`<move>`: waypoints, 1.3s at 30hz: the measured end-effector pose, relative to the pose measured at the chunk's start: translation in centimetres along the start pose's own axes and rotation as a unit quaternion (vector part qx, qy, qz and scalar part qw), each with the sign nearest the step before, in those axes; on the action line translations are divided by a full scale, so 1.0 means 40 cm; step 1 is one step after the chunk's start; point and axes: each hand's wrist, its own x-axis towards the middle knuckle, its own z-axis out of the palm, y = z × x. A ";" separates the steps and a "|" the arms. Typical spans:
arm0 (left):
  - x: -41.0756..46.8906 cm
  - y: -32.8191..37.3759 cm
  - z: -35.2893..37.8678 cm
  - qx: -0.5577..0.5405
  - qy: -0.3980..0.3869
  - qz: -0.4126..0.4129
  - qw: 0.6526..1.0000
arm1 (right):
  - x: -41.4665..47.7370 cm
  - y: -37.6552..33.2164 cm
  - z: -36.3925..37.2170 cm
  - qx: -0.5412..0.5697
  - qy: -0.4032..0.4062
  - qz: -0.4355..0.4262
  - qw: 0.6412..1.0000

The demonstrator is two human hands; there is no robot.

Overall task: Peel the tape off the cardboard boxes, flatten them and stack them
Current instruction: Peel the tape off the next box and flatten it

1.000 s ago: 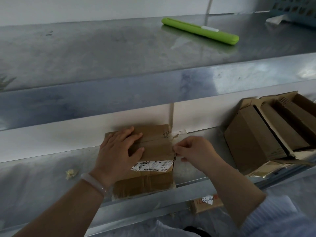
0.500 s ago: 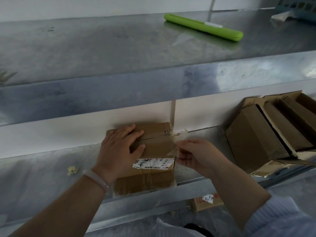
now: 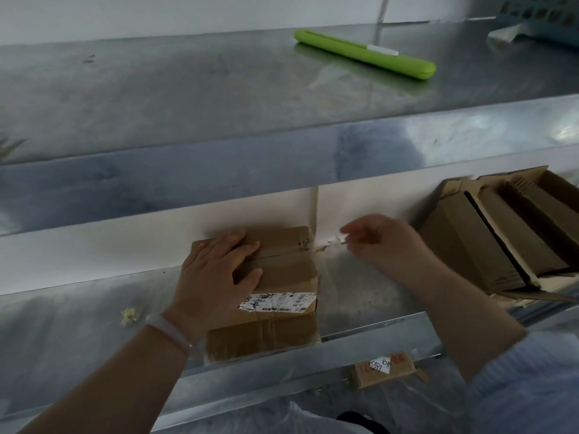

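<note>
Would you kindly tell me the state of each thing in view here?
Cardboard box, closed, flat on the lower shelf, label on top.
Tape strip, partly peeled off the box's right edge.
Left hand, pressing flat on the box.
Right hand, blurred, pinching the tape strip.
Green cutter, lying on the upper shelf.
Cardboard stack, flattened, at right.

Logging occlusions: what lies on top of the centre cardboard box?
The left hand presses flat on the box, beside a white shipping label. Whatever lies under the palm is covered.
</note>
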 end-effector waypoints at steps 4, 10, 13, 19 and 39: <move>0.001 -0.007 -0.003 -0.009 -0.003 0.014 1.000 | -0.027 0.053 0.086 -0.215 -0.027 -0.215 0.952; -0.006 -0.022 -0.009 -0.013 -0.011 0.042 0.999 | 0.004 0.070 0.098 -0.186 -0.032 -0.319 0.929; -0.007 -0.023 -0.010 -0.018 -0.013 0.046 0.999 | 0.009 0.061 0.092 -0.175 -0.028 -0.321 0.930; -0.015 -0.026 -0.011 -0.027 -0.019 0.057 0.998 | 0.018 0.013 0.092 -0.096 -0.027 -0.183 0.978; 0.002 0.017 -0.034 -0.031 0.003 0.025 0.999 | 0.073 -0.021 0.093 0.096 0.003 -0.015 0.995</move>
